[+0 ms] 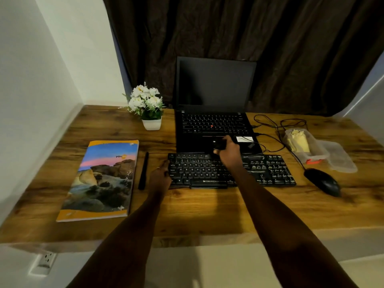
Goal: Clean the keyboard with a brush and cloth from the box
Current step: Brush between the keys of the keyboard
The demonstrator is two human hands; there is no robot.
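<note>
Keyboard (197,170) lies mid-tabletop (187,210) on grained wood, with a dark curtain (291,48) and white walls (41,80) behind. Left grip (161,175) clasps its left end. Right grip (228,152) holds a small dark brush (220,145) over its far edge.

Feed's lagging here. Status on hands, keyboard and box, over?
Left hand holds keyboard edge. Right hand grips brush over top keys. Box open, cloth inside. Pen left of keyboard, apart.
</note>
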